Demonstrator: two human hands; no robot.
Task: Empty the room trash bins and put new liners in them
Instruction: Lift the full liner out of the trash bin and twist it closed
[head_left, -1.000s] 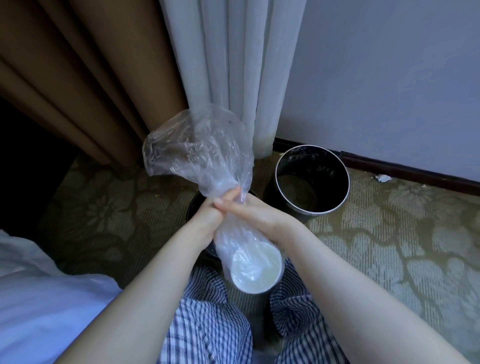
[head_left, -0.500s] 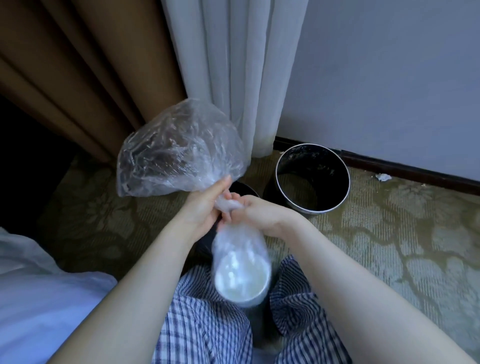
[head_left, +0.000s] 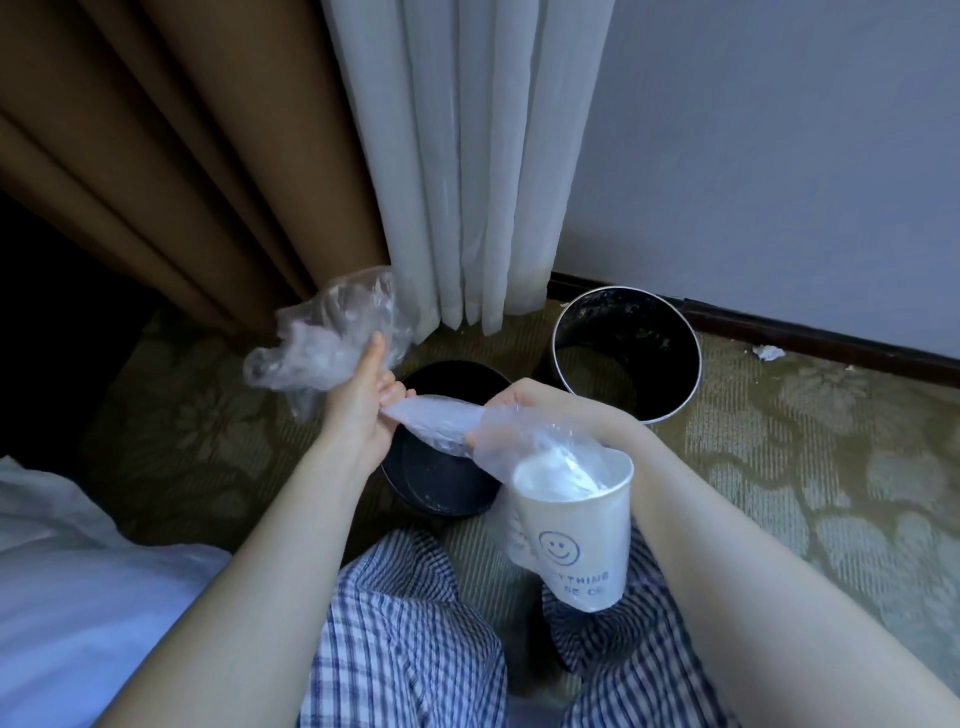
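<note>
Clenched on the clear crinkled plastic liner (head_left: 322, 343): left hand (head_left: 358, 415), right hand (head_left: 535, 410); twisted neck runs from left grip toward three o'clock.

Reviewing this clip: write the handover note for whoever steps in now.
Left hand grips the clear plastic bag at its twisted neck; right hand grips it lower, above the white paper cup inside. The silver-rimmed round black bin by the wall and the nearer black bin stand unlined. Done: old liner out. Left: discard the bag, fit new liners; none in view.
</note>
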